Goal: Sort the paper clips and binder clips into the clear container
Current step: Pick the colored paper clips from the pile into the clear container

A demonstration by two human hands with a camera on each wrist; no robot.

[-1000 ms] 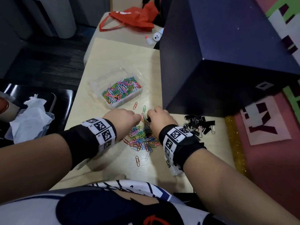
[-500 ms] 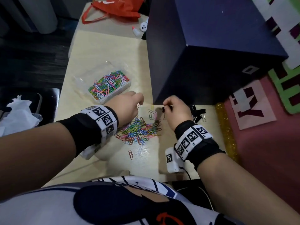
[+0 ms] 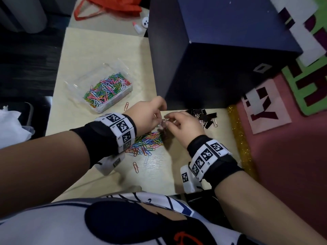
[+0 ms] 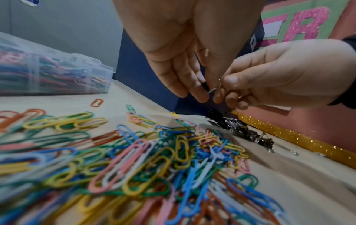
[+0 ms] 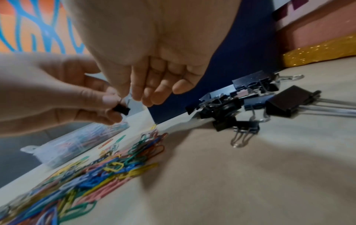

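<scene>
A small black binder clip [image 5: 121,109] is held between both hands above the table. My left hand [image 3: 159,119] pinches its black body; my right hand [image 3: 168,121] pinches its wire handle [image 4: 215,89]. In the left wrist view my left hand [image 4: 200,91] meets the right thumb over the clip. In the right wrist view my right hand [image 5: 133,97] comes down onto the wire. A pile of coloured paper clips [image 3: 146,142] lies just below the hands. A heap of black binder clips [image 3: 205,115] lies to the right. The clear container [image 3: 108,91], holding many coloured paper clips, stands open at the back left.
A large dark blue box [image 3: 212,50] stands right behind the hands. A gold glitter strip [image 3: 240,138] borders the table's right edge. Single paper clips [image 3: 126,106] [image 3: 135,167] lie loose. A red bag [image 3: 113,6] and white tissue [image 3: 10,124] lie off the table.
The two hands have come together; the right hand brought the small binder clip leftward and the left hand now pinches it too. The view has shifted slightly.
</scene>
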